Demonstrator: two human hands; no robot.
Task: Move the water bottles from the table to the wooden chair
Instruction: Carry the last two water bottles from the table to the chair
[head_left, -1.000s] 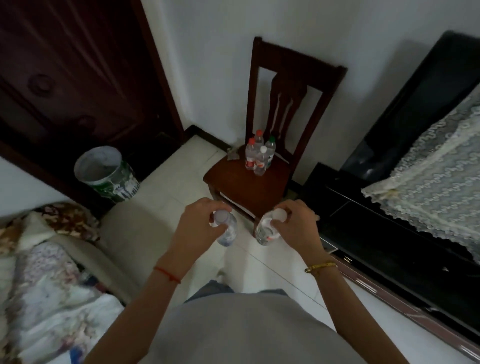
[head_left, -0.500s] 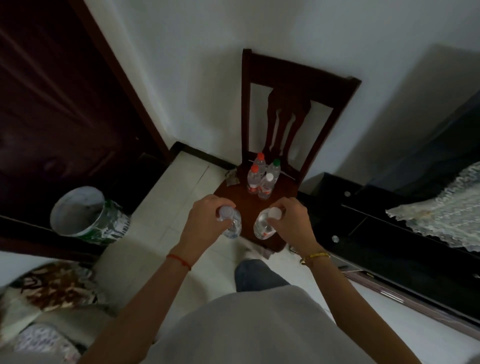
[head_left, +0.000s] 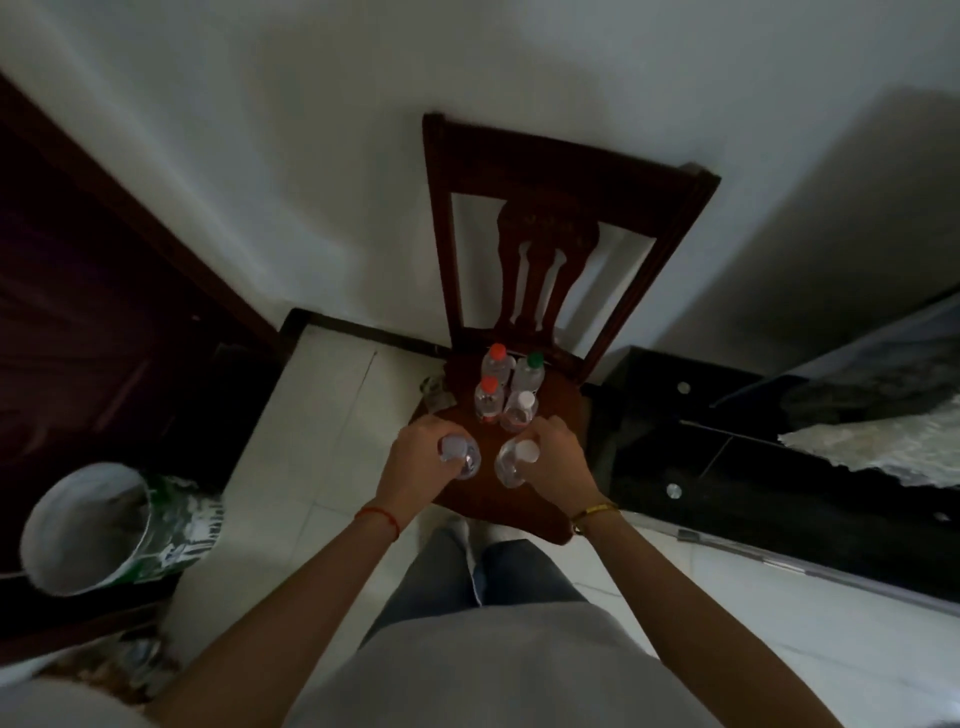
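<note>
Head view: both hands hold bottles over chair.

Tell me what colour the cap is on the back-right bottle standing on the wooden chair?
Green; the green-capped clear plastic bottle shows clearly in the head view.

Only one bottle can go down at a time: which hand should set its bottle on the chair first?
Probably right. The right hand holds its clear white-capped bottle just before the four bottles on the wooden chair seat; left hand sits nearer the seat's left edge.
</note>
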